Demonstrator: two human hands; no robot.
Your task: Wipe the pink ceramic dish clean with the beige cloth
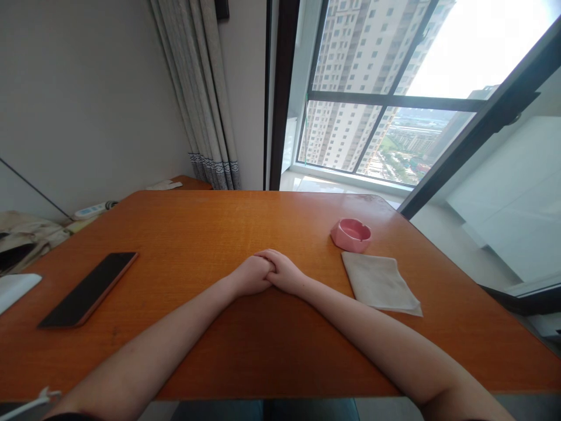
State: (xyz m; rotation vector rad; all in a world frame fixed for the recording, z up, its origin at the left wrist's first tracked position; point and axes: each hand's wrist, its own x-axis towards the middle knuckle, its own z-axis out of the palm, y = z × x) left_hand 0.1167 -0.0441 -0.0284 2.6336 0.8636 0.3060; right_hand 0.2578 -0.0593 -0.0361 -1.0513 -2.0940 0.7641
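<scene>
A grey curtain point(200, 88) hangs left of the window point(385, 100) — a tall building point(353, 47) outside.

- Cloth point(379, 282): pale beige-grey, folded flat, its layers showing slightly offset at the near right corner; it lies on the right part of the surface point(210, 225).
- Ashtray point(352, 235): pink, with faceted sides, a round hollow and a notched rim; it stands upright just beyond the cloth.
- Phone point(90, 289): dark-faced with a reddish edge, lying flat at the left, slanted, its far end toward the right.
</scene>
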